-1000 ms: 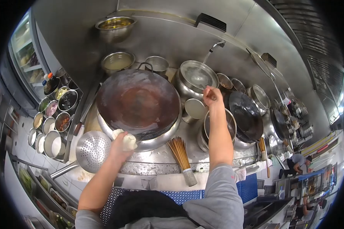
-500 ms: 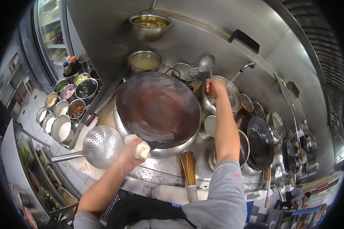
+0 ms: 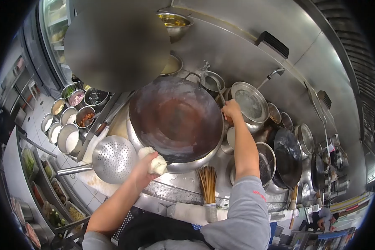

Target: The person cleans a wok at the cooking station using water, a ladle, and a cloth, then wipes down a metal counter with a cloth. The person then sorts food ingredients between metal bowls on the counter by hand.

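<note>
Head view: the left hand (image 3: 145, 170) is clamping a crumpled white cloth (image 3: 158, 165) by the near rim of the wok (image 3: 177, 118); contact is not resolving. The right hand (image 3: 231, 110) is gripping the ladle (image 3: 221, 94), which is reaching to a small pot (image 3: 223, 81) behind the wok. A perforated strainer (image 3: 113, 159) is lying left of the wok.

The left sides of the golden-liquid bowl (image 3: 181, 31) and pale-liquid bowl (image 3: 173, 66) are hidden by a blurred patch (image 3: 116, 46). Some fingers of the left hand (image 3: 145, 168) are covered by the white cloth (image 3: 157, 165); the handle end of the ladle (image 3: 221, 96) is concealed in the right hand (image 3: 231, 111).
</note>
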`<move>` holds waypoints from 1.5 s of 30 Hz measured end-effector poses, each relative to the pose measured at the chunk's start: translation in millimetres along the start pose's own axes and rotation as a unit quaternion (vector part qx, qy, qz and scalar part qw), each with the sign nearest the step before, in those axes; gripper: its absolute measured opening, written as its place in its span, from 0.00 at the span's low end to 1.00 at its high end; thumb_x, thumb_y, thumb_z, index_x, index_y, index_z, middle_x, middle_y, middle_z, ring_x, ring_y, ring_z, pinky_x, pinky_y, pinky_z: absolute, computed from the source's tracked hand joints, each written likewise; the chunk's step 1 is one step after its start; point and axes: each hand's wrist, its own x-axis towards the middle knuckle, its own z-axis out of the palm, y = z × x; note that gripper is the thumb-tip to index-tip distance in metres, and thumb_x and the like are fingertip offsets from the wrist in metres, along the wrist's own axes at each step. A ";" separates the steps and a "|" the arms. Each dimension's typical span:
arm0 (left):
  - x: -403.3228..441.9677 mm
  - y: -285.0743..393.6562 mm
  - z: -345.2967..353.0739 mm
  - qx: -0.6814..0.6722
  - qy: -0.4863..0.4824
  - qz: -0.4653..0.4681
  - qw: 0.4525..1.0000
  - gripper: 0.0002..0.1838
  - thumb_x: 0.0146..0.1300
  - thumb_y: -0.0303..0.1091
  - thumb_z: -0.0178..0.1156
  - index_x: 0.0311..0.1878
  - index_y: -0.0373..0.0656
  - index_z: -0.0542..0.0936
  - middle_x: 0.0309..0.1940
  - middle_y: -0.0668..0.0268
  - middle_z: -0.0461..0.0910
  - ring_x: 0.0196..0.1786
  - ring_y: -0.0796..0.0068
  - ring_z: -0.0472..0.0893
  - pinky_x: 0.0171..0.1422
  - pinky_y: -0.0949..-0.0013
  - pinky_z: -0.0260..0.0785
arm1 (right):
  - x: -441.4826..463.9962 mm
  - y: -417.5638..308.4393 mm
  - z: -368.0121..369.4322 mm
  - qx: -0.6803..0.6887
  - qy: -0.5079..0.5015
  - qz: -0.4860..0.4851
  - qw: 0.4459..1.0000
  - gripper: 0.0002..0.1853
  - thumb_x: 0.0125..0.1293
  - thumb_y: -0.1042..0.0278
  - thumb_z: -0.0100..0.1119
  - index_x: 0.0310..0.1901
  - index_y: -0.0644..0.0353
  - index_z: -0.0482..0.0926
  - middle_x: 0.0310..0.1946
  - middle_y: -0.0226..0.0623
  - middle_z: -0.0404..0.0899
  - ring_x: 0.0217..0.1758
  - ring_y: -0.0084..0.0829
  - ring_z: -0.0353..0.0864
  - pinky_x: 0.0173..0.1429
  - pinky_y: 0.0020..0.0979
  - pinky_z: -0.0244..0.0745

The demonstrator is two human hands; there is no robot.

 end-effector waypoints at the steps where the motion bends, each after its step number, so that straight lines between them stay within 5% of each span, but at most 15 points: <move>1: 1.7 -0.6 -0.7 -0.008 -0.002 0.004 1.000 0.15 0.67 0.41 0.60 0.53 0.49 0.74 0.44 0.66 0.81 0.46 0.66 0.82 0.50 0.55 0.78 | -2.2 5.6 4.6 -0.025 0.027 -0.016 0.999 0.07 0.55 0.79 0.60 0.35 0.71 0.79 0.21 0.46 0.79 0.19 0.34 0.81 0.22 0.38 0.74; 5: 7.2 -3.5 -3.4 -0.007 0.004 -0.014 1.000 0.15 0.67 0.46 0.59 0.51 0.51 0.75 0.41 0.67 0.81 0.43 0.65 0.82 0.44 0.57 0.76 | -78.0 -11.0 -25.3 -0.099 0.162 -0.113 0.975 0.11 0.55 0.73 0.61 0.38 0.69 0.81 0.27 0.51 0.83 0.27 0.43 0.86 0.35 0.42 0.79; 6: 4.5 -1.2 -5.3 -0.003 -0.002 -0.024 1.000 0.15 0.67 0.48 0.59 0.50 0.52 0.75 0.40 0.67 0.80 0.42 0.66 0.81 0.43 0.58 0.75 | -88.2 -11.9 -37.2 -0.014 0.092 -0.028 0.995 0.15 0.54 0.68 0.62 0.42 0.68 0.80 0.34 0.56 0.84 0.41 0.50 0.85 0.49 0.43 0.78; 8: -0.2 1.0 -8.5 -0.003 -0.006 -0.039 0.999 0.15 0.67 0.50 0.58 0.49 0.53 0.75 0.39 0.67 0.80 0.42 0.66 0.81 0.40 0.59 0.74 | -120.5 -10.6 -62.9 -0.048 0.114 -0.006 0.992 0.18 0.53 0.67 0.62 0.45 0.67 0.80 0.40 0.58 0.83 0.52 0.54 0.81 0.57 0.46 0.74; 10: -6.0 -1.1 -13.7 -0.011 0.002 -0.045 0.999 0.15 0.67 0.52 0.57 0.48 0.53 0.74 0.38 0.68 0.80 0.41 0.66 0.80 0.38 0.61 0.72 | -136.8 2.7 -82.5 -0.077 0.144 0.023 0.986 0.18 0.53 0.67 0.62 0.44 0.68 0.80 0.41 0.58 0.83 0.52 0.55 0.81 0.57 0.46 0.73; 14: -16.3 -10.6 -42.8 -0.033 -0.082 -0.004 0.996 0.15 0.66 0.35 0.60 0.54 0.47 0.73 0.44 0.65 0.79 0.46 0.65 0.81 0.48 0.56 0.76 | -155.8 24.9 -104.4 -0.090 0.193 0.101 0.972 0.17 0.53 0.67 0.60 0.42 0.71 0.80 0.42 0.60 0.82 0.54 0.57 0.79 0.58 0.46 0.72; 18: -38.5 -5.7 -71.8 -0.063 -0.111 0.012 0.992 0.13 0.65 0.29 0.58 0.52 0.42 0.74 0.43 0.63 0.80 0.45 0.64 0.81 0.47 0.58 0.77 | -110.8 89.2 -91.3 0.052 0.141 0.187 0.971 0.12 0.56 0.73 0.56 0.40 0.71 0.79 0.29 0.50 0.83 0.31 0.41 0.85 0.37 0.40 0.81; 19: -47.0 -3.3 -75.0 -0.059 -0.092 0.024 0.994 0.16 0.63 0.29 0.59 0.53 0.40 0.74 0.41 0.62 0.80 0.44 0.62 0.82 0.47 0.59 0.77 | -113.1 83.1 -93.5 0.310 0.119 0.197 0.923 0.07 0.58 0.75 0.55 0.36 0.68 0.77 0.24 0.44 0.79 0.25 0.35 0.81 0.29 0.34 0.79; 22: -61.7 1.0 -98.6 -0.069 -0.102 0.062 0.990 0.23 0.59 0.33 0.62 0.57 0.41 0.71 0.45 0.55 0.79 0.46 0.54 0.81 0.52 0.53 0.77 | -97.6 66.4 -105.6 0.814 0.101 0.211 0.531 0.07 0.64 0.78 0.49 0.27 0.65 0.69 0.18 0.34 0.71 0.17 0.26 0.73 0.20 0.18 0.74; 24: -64.9 -1.9 -111.3 -0.047 -0.076 0.123 0.988 0.28 0.55 0.35 0.62 0.59 0.40 0.70 0.46 0.52 0.79 0.47 0.52 0.80 0.52 0.53 0.76 | -79.5 56.1 -111.0 0.855 0.057 0.188 0.480 0.09 0.66 0.77 0.46 0.26 0.64 0.66 0.18 0.33 0.69 0.16 0.26 0.72 0.19 0.20 0.74; 28: -86.0 6.3 -120.2 -0.060 -0.042 0.176 0.982 0.30 0.52 0.34 0.63 0.60 0.40 0.69 0.46 0.55 0.78 0.46 0.55 0.80 0.52 0.54 0.77 | -14.9 21.5 -110.6 0.820 0.028 0.180 0.543 0.10 0.66 0.76 0.44 0.25 0.63 0.66 0.16 0.33 0.69 0.16 0.26 0.72 0.19 0.21 0.73; 34: -97.9 5.2 -124.2 -0.047 0.025 0.238 0.970 0.34 0.50 0.27 0.64 0.63 0.41 0.68 0.48 0.61 0.76 0.48 0.63 0.80 0.52 0.57 0.77 | 28.6 -59.3 -116.3 0.538 0.006 0.078 0.839 0.05 0.60 0.79 0.52 0.27 0.62 0.72 0.16 0.35 0.72 0.13 0.28 0.71 0.18 0.26 0.71; 36: -104.1 6.6 -121.9 -0.035 0.038 0.235 0.971 0.35 0.48 0.27 0.66 0.64 0.41 0.68 0.49 0.60 0.77 0.48 0.63 0.79 0.51 0.59 0.76 | 11.7 -65.6 -111.6 0.409 0.082 0.073 0.906 0.03 0.59 0.79 0.56 0.28 0.66 0.75 0.16 0.37 0.74 0.13 0.31 0.73 0.17 0.30 0.69; 42: -90.9 1.8 -154.7 -0.070 0.010 0.192 0.979 0.35 0.48 0.34 0.68 0.63 0.41 0.69 0.50 0.58 0.79 0.44 0.62 0.80 0.46 0.60 0.77 | -62.1 -4.4 -111.1 0.145 0.154 -0.011 0.977 0.05 0.55 0.80 0.57 0.23 0.69 0.77 0.15 0.40 0.75 0.14 0.32 0.76 0.19 0.34 0.69; 45: -77.7 0.1 -163.2 -0.049 -0.023 0.179 0.982 0.34 0.50 0.39 0.67 0.62 0.43 0.69 0.51 0.56 0.79 0.44 0.60 0.81 0.45 0.59 0.77 | -99.9 35.4 -105.3 -0.086 0.247 0.006 0.965 0.07 0.49 0.74 0.57 0.27 0.68 0.80 0.21 0.50 0.81 0.26 0.43 0.85 0.35 0.41 0.77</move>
